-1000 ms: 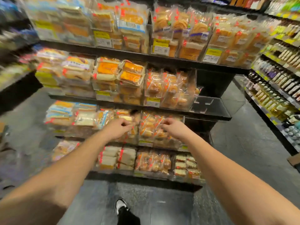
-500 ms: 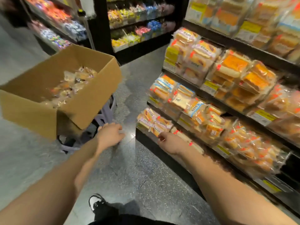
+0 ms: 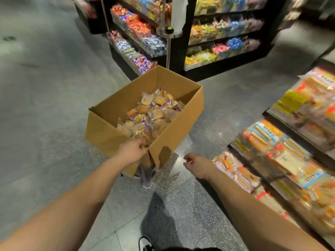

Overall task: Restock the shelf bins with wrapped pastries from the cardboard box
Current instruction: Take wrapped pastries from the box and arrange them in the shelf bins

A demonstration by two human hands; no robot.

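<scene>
An open cardboard box point(image 3: 112, 113) stands in the aisle on a pale stool point(image 3: 146, 175). A heap of wrapped pastries point(image 3: 152, 115) fills its bottom. My left hand point(image 3: 133, 151) is at the box's near corner, fingers curled over the rim beside the nearest pastries. Whether it grips anything is unclear. My right hand point(image 3: 197, 164) hovers over the floor to the right of the box, fingers loosely curled, holding nothing. The shelf bins point(image 3: 282, 156) of packaged cakes and breads line the right edge.
A black candy display point(image 3: 217, 37) stands behind the box, with a metal pole point(image 3: 168, 51) at its corner. Grey stone floor point(image 3: 45, 105) stretches to the left. My shoe point(image 3: 145, 243) shows at the bottom.
The view swung left from the shelf to the box. My left hand moved from the shelf to the box's near corner. My right hand left the shelf and now hangs beside the box.
</scene>
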